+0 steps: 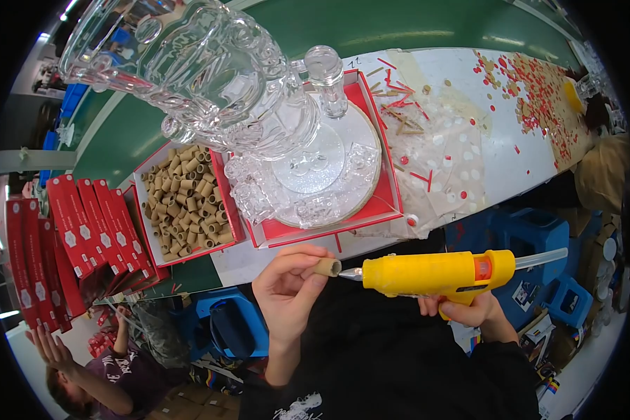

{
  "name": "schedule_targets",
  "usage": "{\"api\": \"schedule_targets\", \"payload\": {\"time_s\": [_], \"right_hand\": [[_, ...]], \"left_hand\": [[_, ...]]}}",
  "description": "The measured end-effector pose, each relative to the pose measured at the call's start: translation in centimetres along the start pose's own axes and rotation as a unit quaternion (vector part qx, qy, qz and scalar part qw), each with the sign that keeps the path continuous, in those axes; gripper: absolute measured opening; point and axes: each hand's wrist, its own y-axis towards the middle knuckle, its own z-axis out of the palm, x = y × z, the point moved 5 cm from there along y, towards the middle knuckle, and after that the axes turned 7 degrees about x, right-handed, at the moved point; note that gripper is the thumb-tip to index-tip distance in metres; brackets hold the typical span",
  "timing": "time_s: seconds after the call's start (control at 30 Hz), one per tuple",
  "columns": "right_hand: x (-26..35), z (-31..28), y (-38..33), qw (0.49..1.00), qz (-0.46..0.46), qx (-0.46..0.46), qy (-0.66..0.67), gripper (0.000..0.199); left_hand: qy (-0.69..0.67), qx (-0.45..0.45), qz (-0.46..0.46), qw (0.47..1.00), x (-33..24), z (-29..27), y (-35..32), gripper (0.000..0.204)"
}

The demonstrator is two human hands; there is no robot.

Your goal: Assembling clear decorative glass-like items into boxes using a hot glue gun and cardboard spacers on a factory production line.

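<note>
Presently, left hand pinched small brown cardboard tube; right hand gripped yellow plastic glue gun, nozzle at tube mouth. Best kept steady, aligned.

A small workshop or packing floor for glassware; a long white workbench is littered with red sticks and round paper dots; a red tray holds brown cardboard tubes; flat red boxes stand stacked at the left; a yellow glue gun is in use; another person works nearby.
</note>
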Motion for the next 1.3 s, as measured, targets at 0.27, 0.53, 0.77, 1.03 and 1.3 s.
{"api": "schedule_targets", "payload": {"time_s": [0.27, 0.53, 0.77, 1.03, 1.3], "right_hand": [[2.1, -3.0, -1.1, 0.966, -0.029, -0.215, -0.141, 0.044], [3.7, -14.6, -1.4, 0.893, 0.06, -0.394, -0.211, 0.039], [8.9, -11.3, -2.9, 0.513, 0.063, -0.476, -0.712, 0.023], [-2.5, -2.0, 2.5, 0.986, -0.043, -0.148, 0.057, 0.027], [-2.9, -6.5, 1.9, 0.942, -0.121, -0.297, 0.104, 0.016]], "left_hand": [[0.005, -0.01, -0.032, 0.999, 0.6, -0.5, -0.2, 0.023], [-0.031, 0.011, -0.073, 0.997, 2.2, 0.7, 0.4, 0.028], [-0.073, 0.041, -0.093, 0.992, 3.5, 3.0, 0.6, 0.023], [-0.047, 0.149, -0.095, 0.983, 6.2, 8.8, 0.5, 0.024], [0.344, 0.129, 0.053, 0.928, 4.8, 7.9, 3.4, 0.045]]}}
